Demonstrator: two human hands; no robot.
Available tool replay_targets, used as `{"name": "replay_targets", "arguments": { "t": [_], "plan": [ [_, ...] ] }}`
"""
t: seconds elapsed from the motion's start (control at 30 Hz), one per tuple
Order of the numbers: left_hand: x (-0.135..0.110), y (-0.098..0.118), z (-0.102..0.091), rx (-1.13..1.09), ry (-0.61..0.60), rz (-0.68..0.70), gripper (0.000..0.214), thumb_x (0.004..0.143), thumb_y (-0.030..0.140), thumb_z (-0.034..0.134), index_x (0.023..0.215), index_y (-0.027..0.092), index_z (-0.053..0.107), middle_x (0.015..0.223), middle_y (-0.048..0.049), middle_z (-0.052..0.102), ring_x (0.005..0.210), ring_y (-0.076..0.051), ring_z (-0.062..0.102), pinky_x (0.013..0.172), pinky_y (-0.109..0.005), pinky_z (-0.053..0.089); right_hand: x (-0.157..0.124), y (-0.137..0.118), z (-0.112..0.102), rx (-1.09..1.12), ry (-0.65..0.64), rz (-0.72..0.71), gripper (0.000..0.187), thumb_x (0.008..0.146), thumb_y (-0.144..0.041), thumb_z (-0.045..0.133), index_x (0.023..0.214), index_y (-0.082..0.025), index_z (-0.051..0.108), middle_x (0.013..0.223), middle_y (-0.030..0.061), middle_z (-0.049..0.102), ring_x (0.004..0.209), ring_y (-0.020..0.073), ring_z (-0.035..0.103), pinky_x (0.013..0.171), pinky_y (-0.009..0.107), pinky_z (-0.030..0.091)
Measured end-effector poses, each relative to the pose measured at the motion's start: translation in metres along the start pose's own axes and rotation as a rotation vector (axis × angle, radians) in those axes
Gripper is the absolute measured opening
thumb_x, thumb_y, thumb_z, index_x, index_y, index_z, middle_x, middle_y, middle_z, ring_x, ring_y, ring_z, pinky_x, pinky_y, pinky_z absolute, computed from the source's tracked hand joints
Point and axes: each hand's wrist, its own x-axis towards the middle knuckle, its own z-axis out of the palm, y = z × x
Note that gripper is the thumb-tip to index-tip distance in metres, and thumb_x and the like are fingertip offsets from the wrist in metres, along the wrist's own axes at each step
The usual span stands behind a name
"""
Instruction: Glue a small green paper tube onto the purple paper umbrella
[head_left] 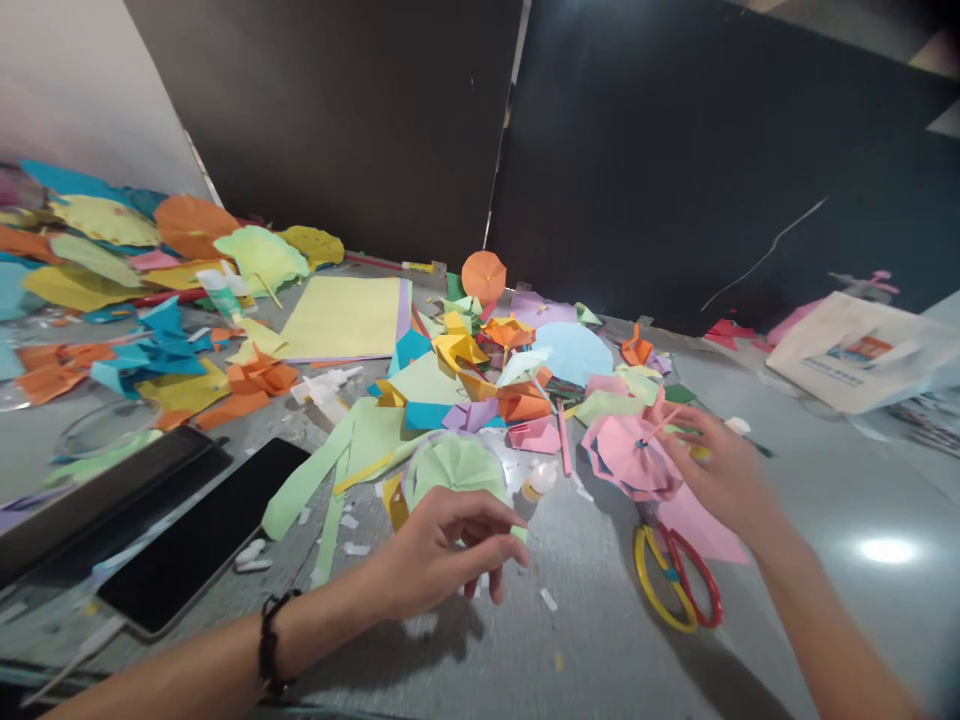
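Note:
My left hand [457, 550] is over the near middle of the table, thumb and forefinger pinching a small light green paper scrap [519, 533]. Just behind it is a round pleated green paper piece [454, 468], partly covered by the hand. On the right, my right hand [709, 460] has its fingers closed at the edge of a pink pleated paper parasol [630, 455], by its thin pink stem. Below that hand rest scissors [679, 580] with one yellow and one red handle, their blades hidden under pink paper [709, 525]. A small glue bottle [540, 480] stands between the hands.
Folded coloured paper [457, 350] is heaped across the middle, with a yellow sheet stack [349, 315] behind. At left are a black phone [210, 530], white earbuds [253, 556] and more paper pieces [195, 225]. A white bag [847, 355] is at far right; dark panels [675, 150] rise behind.

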Motion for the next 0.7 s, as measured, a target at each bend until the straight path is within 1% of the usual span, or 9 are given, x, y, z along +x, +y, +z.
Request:
{"name": "replay_targets", "arguments": {
  "t": [0.07,0.1,0.17,0.2,0.27,0.3,0.4,0.53,0.7],
  "plan": [
    [0.000,-0.001,0.000,0.019,-0.014,-0.024,0.029,0.095,0.040,0.072,0.100,0.012,0.072,0.090,-0.0106,0.083,0.057,-0.010,0.073,0.045,-0.013,0.049,-0.010,-0.020,-0.007,-0.061,0.162,-0.046,0.037,0.100,-0.045,0.057,0.124,-0.018,0.065,0.129,0.0195,0.070,0.120,0.0360,0.069,0.097,0.053,0.058],
    [0.000,-0.002,0.001,0.026,-0.016,-0.032,0.031,0.095,0.042,0.072,0.099,0.012,0.072,0.090,-0.0107,0.082,0.057,-0.010,0.073,0.045,-0.013,0.048,-0.017,-0.032,-0.010,-0.076,0.215,-0.085,0.034,0.102,-0.039,0.057,0.128,-0.020,0.064,0.135,0.0184,0.068,0.129,0.0352,0.064,0.108,0.054,0.052],
    [0.000,-0.002,0.001,0.033,-0.011,-0.040,0.035,0.094,0.047,0.073,0.097,0.012,0.072,0.090,-0.0105,0.082,0.056,-0.010,0.072,0.044,-0.013,0.047,-0.033,-0.060,-0.014,-0.097,0.268,-0.255,0.031,0.101,-0.025,0.061,0.132,-0.023,0.064,0.135,0.0157,0.068,0.128,0.0326,0.065,0.114,0.053,0.049],
    [0.001,-0.002,0.002,0.028,-0.008,-0.043,0.037,0.093,0.049,0.074,0.096,0.012,0.072,0.089,-0.0104,0.082,0.055,-0.010,0.072,0.044,-0.013,0.046,-0.042,-0.074,-0.014,-0.047,0.235,-0.345,0.030,0.100,-0.020,0.062,0.130,-0.025,0.064,0.132,0.0133,0.070,0.124,0.0307,0.067,0.112,0.051,0.052],
    [0.001,-0.001,0.002,0.014,-0.006,-0.047,0.040,0.092,0.051,0.074,0.097,0.012,0.073,0.088,-0.0101,0.082,0.055,-0.010,0.071,0.044,-0.014,0.046,-0.059,-0.098,-0.009,0.097,0.031,-0.478,0.029,0.101,-0.015,0.061,0.126,-0.027,0.065,0.129,0.0104,0.070,0.122,0.0274,0.069,0.105,0.046,0.057],
    [0.001,-0.001,0.002,0.011,-0.010,-0.047,0.040,0.092,0.051,0.075,0.098,0.012,0.074,0.088,-0.0098,0.081,0.055,-0.010,0.071,0.044,-0.014,0.046,-0.067,-0.107,-0.005,0.142,-0.079,-0.523,0.030,0.101,-0.017,0.063,0.129,-0.026,0.064,0.131,0.0109,0.069,0.124,0.0264,0.068,0.103,0.043,0.059],
    [0.001,0.001,0.002,0.016,-0.022,-0.044,0.041,0.092,0.053,0.075,0.098,0.012,0.076,0.080,-0.0061,0.078,0.054,-0.010,0.070,0.045,-0.014,0.047,-0.080,-0.123,0.012,0.245,-0.218,-0.568,0.034,0.102,-0.018,0.065,0.135,-0.025,0.060,0.132,0.0102,0.069,0.127,0.0236,0.066,0.104,0.041,0.060],
    [0.000,0.002,0.001,0.005,-0.051,-0.033,0.044,0.092,0.056,0.074,0.098,0.012,0.076,0.070,-0.0013,0.071,0.053,-0.009,0.069,0.045,-0.014,0.047,-0.081,-0.126,0.029,0.332,-0.257,-0.538,0.031,0.102,-0.017,0.065,0.132,-0.025,0.061,0.130,0.0090,0.069,0.128,0.0226,0.065,0.105,0.041,0.059],
    [-0.001,0.002,0.002,0.005,-0.092,-0.014,0.044,0.094,0.055,0.071,0.099,0.012,0.076,0.078,-0.0053,0.076,0.053,-0.009,0.068,0.046,-0.014,0.048,-0.078,-0.128,0.031,0.410,-0.233,-0.535,0.024,0.101,-0.012,0.064,0.122,-0.025,0.063,0.127,0.0081,0.070,0.124,0.0215,0.066,0.106,0.040,0.057]
  ]
}}
